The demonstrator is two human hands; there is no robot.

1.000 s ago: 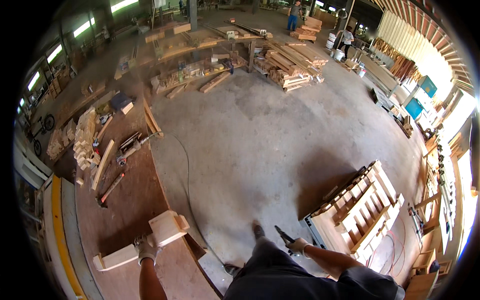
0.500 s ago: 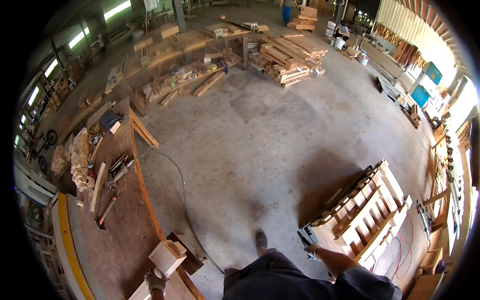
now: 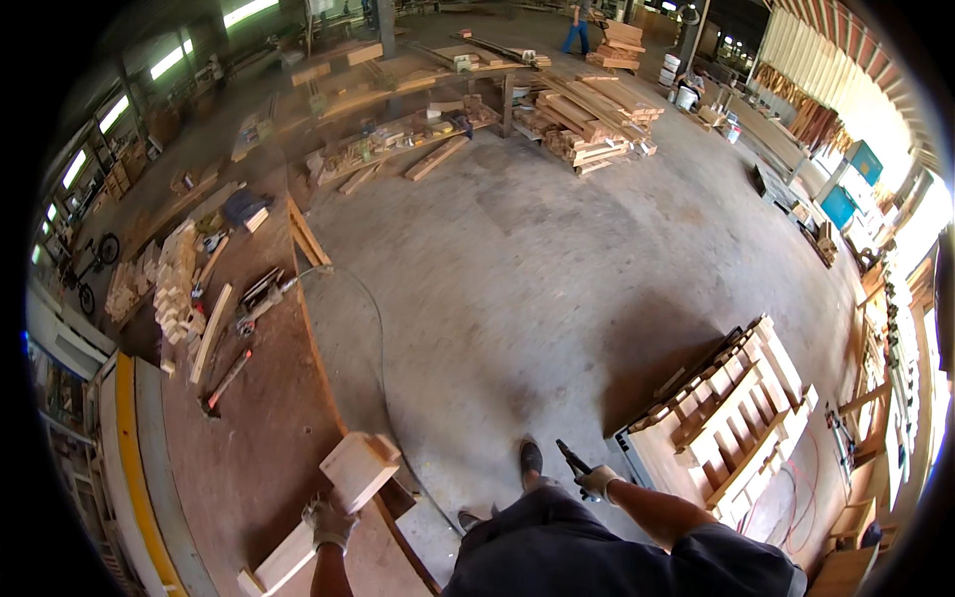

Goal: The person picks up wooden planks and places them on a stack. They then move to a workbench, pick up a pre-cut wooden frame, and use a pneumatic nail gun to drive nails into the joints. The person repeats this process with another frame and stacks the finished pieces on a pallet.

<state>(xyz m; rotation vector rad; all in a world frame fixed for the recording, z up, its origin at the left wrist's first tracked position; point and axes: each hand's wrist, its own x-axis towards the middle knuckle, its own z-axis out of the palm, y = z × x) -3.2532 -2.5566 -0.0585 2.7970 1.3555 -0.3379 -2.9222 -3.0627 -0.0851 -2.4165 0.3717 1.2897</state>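
Observation:
My left hand [image 3: 331,524], in a light work glove, is closed around a pale wooden piece at the bench's near edge. The piece has a broad block-like end [image 3: 355,470] and a long narrow part [image 3: 282,560] running toward the lower left; my palm hides where they meet. Also gloved, my right hand [image 3: 600,483] grips a dark, long-nosed hand tool [image 3: 575,461] over the floor; its exact kind cannot be made out. On the brown workbench [image 3: 269,448] lie a hammer [image 3: 229,383], a metal air tool with a hose [image 3: 261,313] and a wooden strip [image 3: 212,333].
Slatted wooden parts [image 3: 731,418] are stacked close on my right. A hose [image 3: 383,368] trails from the bench across the floor. Cut blocks [image 3: 179,289] are heaped on the bench's far left. Lumber piles [image 3: 597,114] and another person [image 3: 577,30] are farther back.
My right hand has moved left, away from the slatted stack, bringing the dark tool out over the floor. My left hand keeps its grip on the wooden piece. The view has shifted slightly.

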